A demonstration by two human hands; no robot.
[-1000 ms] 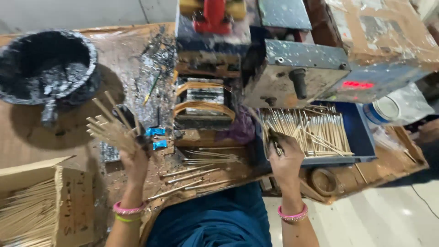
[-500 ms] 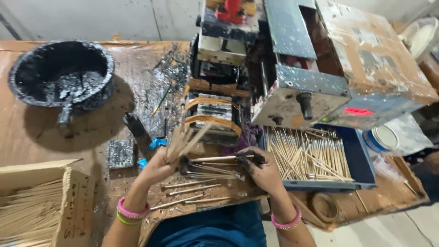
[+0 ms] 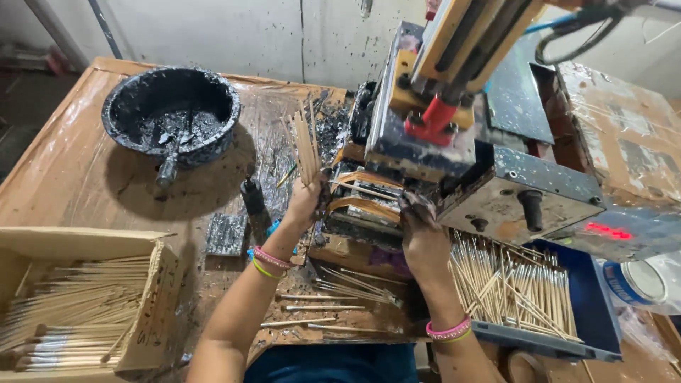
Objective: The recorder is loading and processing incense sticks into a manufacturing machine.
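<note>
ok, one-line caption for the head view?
Left hand holds a fan of sticks while right hand reaches into the machine.

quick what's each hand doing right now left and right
Left hand: closed around a bunch of thin sticks.
Right hand: at the machine; open or closed cannot be told.

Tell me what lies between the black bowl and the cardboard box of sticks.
In the head view, only bare plastic-covered table lies between the black bowl and the cardboard box; a small dark block sits off to the right.
</note>
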